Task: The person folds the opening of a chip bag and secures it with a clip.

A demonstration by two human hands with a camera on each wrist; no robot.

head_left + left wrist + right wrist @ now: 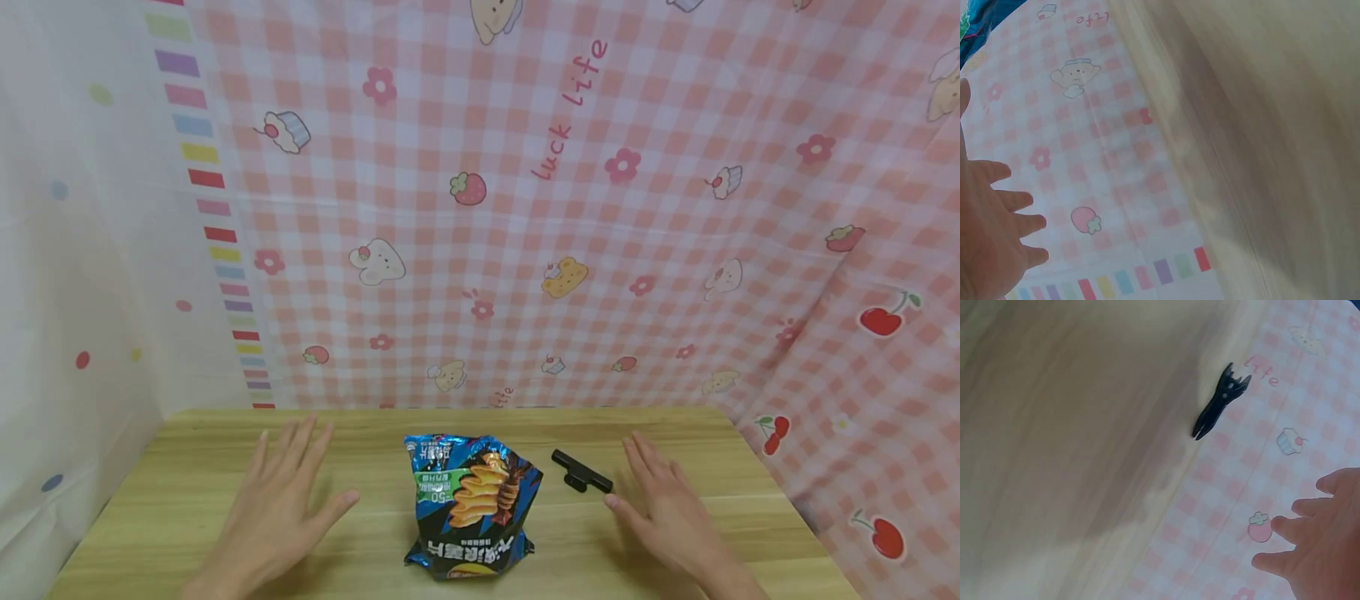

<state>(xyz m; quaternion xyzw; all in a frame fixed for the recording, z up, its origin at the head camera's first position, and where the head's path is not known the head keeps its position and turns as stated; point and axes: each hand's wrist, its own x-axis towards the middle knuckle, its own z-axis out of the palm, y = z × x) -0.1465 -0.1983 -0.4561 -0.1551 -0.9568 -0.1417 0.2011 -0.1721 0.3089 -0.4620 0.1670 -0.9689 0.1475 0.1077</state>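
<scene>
Wavy potato chip bag, blue/black foil with green label patch, sits mid-table between the hands, near side of the wood-grain tabletop. Black clip lies right of the bag, apart from it, set diagonally with its right end nearer the person. Right hand: fingers extended, thumb tip just beside the clip's near end; right wrist view shows a gap between them. Left hand: fingers straight and spread, left of the bag and apart from it. Neither hand grips anything. Behind the table: pink-white checked cloth printed with cupcakes, strawberries, flowers; striped color border at its left. White dotted cloth on the left side.
</scene>
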